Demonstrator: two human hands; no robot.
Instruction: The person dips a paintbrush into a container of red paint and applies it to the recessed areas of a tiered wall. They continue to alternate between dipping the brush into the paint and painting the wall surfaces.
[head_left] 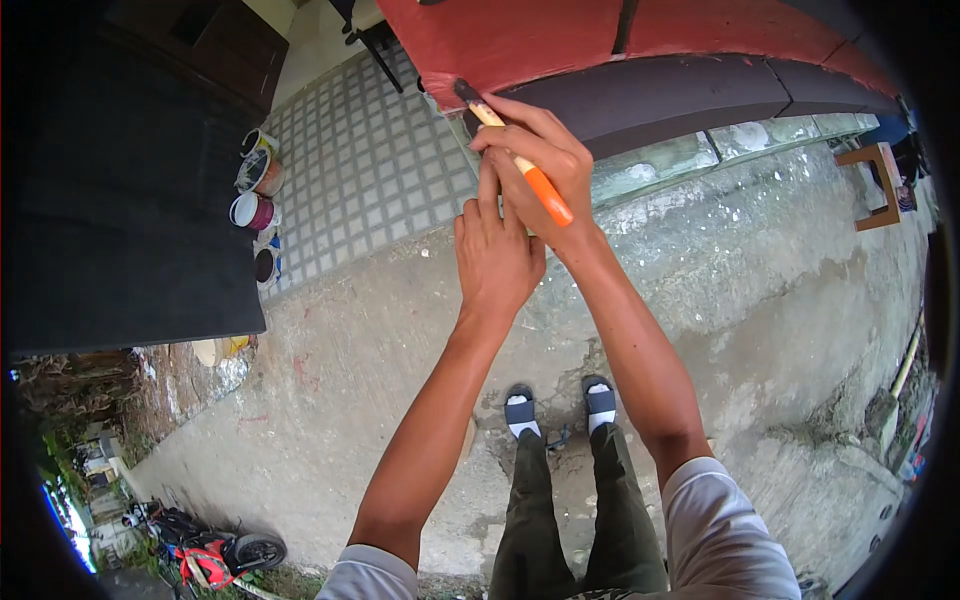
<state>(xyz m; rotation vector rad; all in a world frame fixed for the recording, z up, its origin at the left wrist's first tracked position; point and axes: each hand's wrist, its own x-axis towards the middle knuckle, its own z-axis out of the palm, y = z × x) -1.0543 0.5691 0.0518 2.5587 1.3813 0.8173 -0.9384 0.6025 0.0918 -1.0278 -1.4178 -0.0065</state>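
My right hand (545,165) is closed round a paintbrush (543,190) with an orange-ended, pale handle. The brush's dark tip lies at the lower left corner of a red painted surface (520,40). Just below and to the left, my left hand (495,250) is raised close against my right hand, its fingers pointing up and partly spread, with nothing seen in it. Some of its fingertips are hidden behind my right hand. A dark painted band (640,100) runs along under the red surface.
Paint buckets (252,211) stand at the left edge of the tiled floor (350,160). A dark panel (130,200) fills the left side. A brown wooden frame (885,185) is at the right. A red motorcycle (210,565) stands at the lower left.
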